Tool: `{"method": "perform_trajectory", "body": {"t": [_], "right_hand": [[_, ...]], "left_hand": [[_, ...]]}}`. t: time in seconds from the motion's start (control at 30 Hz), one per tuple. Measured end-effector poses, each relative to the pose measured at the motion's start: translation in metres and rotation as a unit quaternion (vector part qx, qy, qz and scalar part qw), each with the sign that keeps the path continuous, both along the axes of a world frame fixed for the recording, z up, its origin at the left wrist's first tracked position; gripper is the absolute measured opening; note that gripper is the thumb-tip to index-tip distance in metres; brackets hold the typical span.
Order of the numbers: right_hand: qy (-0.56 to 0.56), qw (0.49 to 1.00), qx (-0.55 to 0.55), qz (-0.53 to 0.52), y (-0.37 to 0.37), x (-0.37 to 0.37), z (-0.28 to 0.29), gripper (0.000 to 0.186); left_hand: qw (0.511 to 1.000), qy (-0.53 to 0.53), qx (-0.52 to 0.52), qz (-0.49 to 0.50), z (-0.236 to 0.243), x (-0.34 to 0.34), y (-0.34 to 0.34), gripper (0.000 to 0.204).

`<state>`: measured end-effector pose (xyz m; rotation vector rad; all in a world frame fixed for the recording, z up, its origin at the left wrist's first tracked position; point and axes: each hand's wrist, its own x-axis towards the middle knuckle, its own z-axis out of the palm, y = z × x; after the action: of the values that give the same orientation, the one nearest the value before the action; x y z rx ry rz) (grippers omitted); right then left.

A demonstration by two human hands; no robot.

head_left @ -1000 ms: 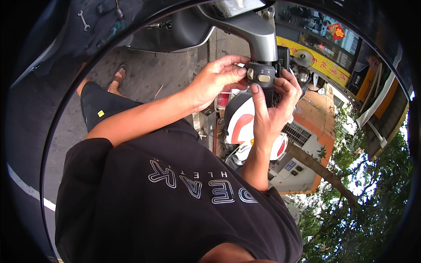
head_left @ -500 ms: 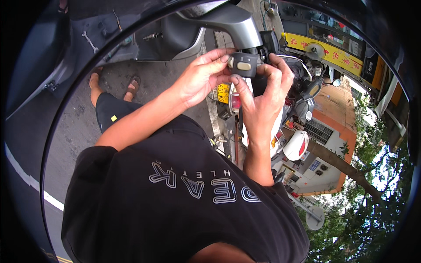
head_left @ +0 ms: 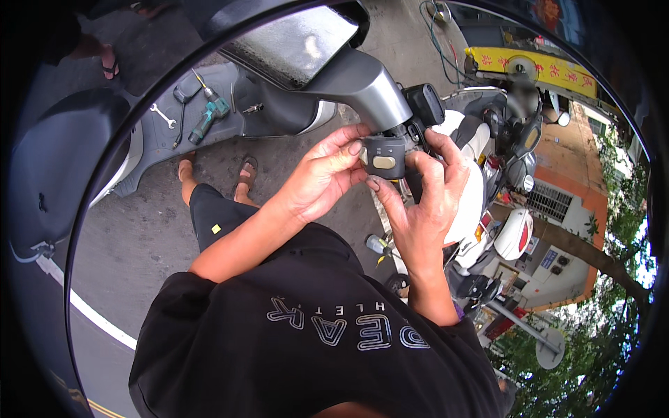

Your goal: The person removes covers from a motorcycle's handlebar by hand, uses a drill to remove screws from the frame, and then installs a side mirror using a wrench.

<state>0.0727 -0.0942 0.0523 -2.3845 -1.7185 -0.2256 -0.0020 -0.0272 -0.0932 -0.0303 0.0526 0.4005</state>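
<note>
My left hand pinches the left side of a dark grey handlebar switch housing, thumb and fingers at its edge. On the other side my right hand grips the same housing, its thumb low and its bent fingers at the right edge. A pale oval button shows on the housing's face, and a second pale switch sits beside my left thumb. The housing is at the end of a grey scooter handlebar cover. What lies behind the housing, under my fingertips, is hidden.
A teal cordless drill, an open-ended wrench and a slim tool lie on a grey scooter surface at the upper left. Parked scooters crowd the right side. Another person's sandalled foot shows far left.
The view has shifted, so my hands and the housing appear lower. More of the handlebar cover and the tools now shows. Both hands keep their hold on the housing.
</note>
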Motion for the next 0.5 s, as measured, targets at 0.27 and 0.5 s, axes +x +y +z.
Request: {"method": "perform_trajectory", "body": {"t": [0.27, 0.5], "right_hand": [[0.027, 0.999, 0.019, -0.017, 0.005, -0.006, -0.001, 0.051], [0.02, 0.997, 0.071, -0.029, 0.004, -0.008, -0.002, 0.051]], "left_hand": [[0.994, -0.034, 0.001, -0.101, 0.0, -0.009, 0.032, 0.055], [0.984, -0.075, 0.017, -0.16, 0.002, -0.008, 0.053, 0.068]]}}
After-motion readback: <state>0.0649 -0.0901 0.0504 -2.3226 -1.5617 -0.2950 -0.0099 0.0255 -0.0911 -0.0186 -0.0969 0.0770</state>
